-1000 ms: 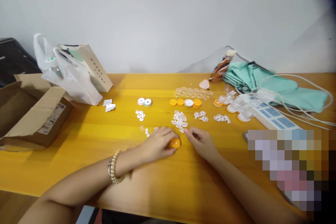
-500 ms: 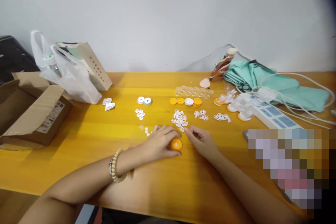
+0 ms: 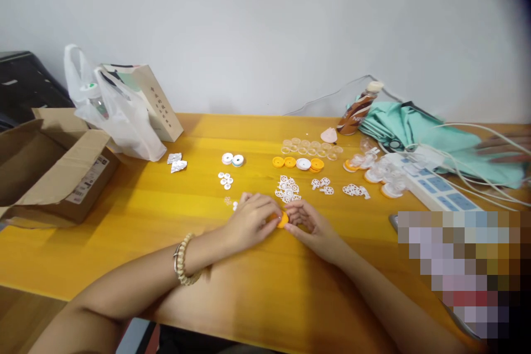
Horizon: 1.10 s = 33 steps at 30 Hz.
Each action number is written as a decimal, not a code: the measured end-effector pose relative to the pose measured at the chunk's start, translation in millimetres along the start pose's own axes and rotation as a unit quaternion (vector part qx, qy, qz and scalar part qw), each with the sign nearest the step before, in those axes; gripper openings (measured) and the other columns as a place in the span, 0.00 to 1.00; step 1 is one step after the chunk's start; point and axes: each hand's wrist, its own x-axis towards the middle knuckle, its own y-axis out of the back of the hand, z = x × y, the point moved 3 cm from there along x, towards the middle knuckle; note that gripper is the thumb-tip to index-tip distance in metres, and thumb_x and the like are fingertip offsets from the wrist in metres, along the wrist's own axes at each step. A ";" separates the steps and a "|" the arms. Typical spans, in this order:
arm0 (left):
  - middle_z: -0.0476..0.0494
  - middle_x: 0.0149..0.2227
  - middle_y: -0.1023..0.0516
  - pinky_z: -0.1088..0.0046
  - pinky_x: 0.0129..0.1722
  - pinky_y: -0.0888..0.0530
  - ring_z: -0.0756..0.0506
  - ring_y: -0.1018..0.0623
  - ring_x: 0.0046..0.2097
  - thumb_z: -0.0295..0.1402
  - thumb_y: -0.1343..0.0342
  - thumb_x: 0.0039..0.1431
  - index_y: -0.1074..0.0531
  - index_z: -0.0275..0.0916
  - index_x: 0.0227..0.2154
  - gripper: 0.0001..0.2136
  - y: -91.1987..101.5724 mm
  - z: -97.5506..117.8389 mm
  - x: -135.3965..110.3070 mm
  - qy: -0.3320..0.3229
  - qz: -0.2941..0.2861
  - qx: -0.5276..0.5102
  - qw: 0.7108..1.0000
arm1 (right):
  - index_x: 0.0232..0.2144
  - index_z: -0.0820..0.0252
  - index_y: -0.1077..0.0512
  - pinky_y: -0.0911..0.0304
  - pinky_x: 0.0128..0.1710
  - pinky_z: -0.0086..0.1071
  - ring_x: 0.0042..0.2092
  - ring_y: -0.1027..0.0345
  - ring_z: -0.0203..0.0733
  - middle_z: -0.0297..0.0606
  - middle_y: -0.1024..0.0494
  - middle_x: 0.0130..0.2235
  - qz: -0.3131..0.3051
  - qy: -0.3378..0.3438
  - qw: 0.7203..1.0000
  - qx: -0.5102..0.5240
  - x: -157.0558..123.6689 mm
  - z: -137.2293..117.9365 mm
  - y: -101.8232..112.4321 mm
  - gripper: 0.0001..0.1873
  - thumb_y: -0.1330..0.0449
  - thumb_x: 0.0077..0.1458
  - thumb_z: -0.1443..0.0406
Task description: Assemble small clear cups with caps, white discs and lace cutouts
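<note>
My left hand [image 3: 249, 221] and my right hand [image 3: 310, 225] meet over a small orange disc [image 3: 282, 220] on the yellow table [image 3: 166, 243], both pinching it between their fingertips. Just behind the hands lies a pile of white lattice pieces [image 3: 287, 189]. Tiny white buttons [image 3: 224, 180] lie to the left of my left hand. A beaded bracelet [image 3: 182, 260] circles my left wrist.
Orange and white caps [image 3: 299, 163], clear rings [image 3: 309, 146] and clear-and-orange parts [image 3: 373, 168] lie further back. An open cardboard box [image 3: 53, 171], a plastic bag [image 3: 112, 113], a brown bottle [image 3: 359, 108], a green cloth [image 3: 431, 138] and a power strip [image 3: 435, 185] with cables ring the table. Another person's hand [image 3: 504, 146] shows far right.
My right hand moved left and joined my left hand on the orange disc. The disc is now tilted and partly covered by fingers. Another person's hand appeared at the far right.
</note>
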 end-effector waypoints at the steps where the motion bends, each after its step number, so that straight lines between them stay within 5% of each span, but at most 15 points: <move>1: 0.47 0.39 0.25 0.67 0.41 0.42 0.47 0.29 0.41 0.32 0.53 0.60 0.31 0.40 0.33 0.06 3.5 0.3 0.3 0.003 0.013 0.000 1.000 | 0.42 0.55 0.39 0.36 0.39 0.32 0.36 0.34 0.36 0.36 0.30 0.36 -0.015 -0.004 0.999 0.036 -0.4 -0.1 -3.3 0.16 0.41 0.50 0.63; 10: 0.46 0.40 0.24 0.66 0.42 0.40 0.47 0.29 0.43 0.33 0.53 0.61 0.31 0.39 0.36 0.07 7.9 8.1 -1.6 -0.022 0.054 0.015 0.998 | 0.40 0.54 0.38 0.36 0.42 0.32 0.37 0.31 0.34 0.33 0.27 0.34 0.001 -0.018 0.985 0.172 1.4 2.4 -11.1 0.17 0.38 0.48 0.65; 14: 0.44 0.42 0.25 0.66 0.46 0.37 0.47 0.29 0.44 0.33 0.52 0.61 0.32 0.40 0.41 0.09 35.0 -10.7 -0.5 -0.014 0.076 -0.008 0.997 | 0.38 0.55 0.36 0.36 0.42 0.33 0.36 0.31 0.35 0.34 0.26 0.34 0.032 -0.054 0.986 0.156 1.4 5.1 -7.1 0.16 0.36 0.46 0.64; 18: 0.45 0.37 0.26 0.71 0.41 0.32 0.49 0.27 0.39 0.30 0.51 0.59 0.30 0.38 0.38 0.07 61.4 -47.0 -4.5 0.011 -0.008 -0.028 1.000 | 0.37 0.56 0.35 0.36 0.40 0.33 0.35 0.31 0.35 0.34 0.26 0.33 0.049 -0.077 0.985 0.144 2.2 7.3 -5.8 0.17 0.35 0.44 0.63; 21: 0.46 0.34 0.27 0.72 0.39 0.31 0.49 0.28 0.37 0.28 0.51 0.59 0.30 0.37 0.36 0.06 63.5 -63.9 -10.5 0.005 -0.057 0.004 0.998 | 0.37 0.56 0.35 0.35 0.41 0.34 0.35 0.30 0.36 0.34 0.26 0.33 0.055 -0.088 0.986 0.131 3.2 7.1 -5.9 0.18 0.34 0.43 0.62; 33: 0.45 0.35 0.28 0.71 0.39 0.33 0.48 0.28 0.37 0.25 0.50 0.57 0.28 0.37 0.33 0.06 49.3 -77.0 -17.1 -0.020 -0.137 0.053 0.989 | 0.38 0.56 0.34 0.36 0.40 0.32 0.35 0.31 0.35 0.34 0.26 0.33 0.038 -0.096 0.985 0.137 2.4 6.8 -4.8 0.17 0.35 0.45 0.62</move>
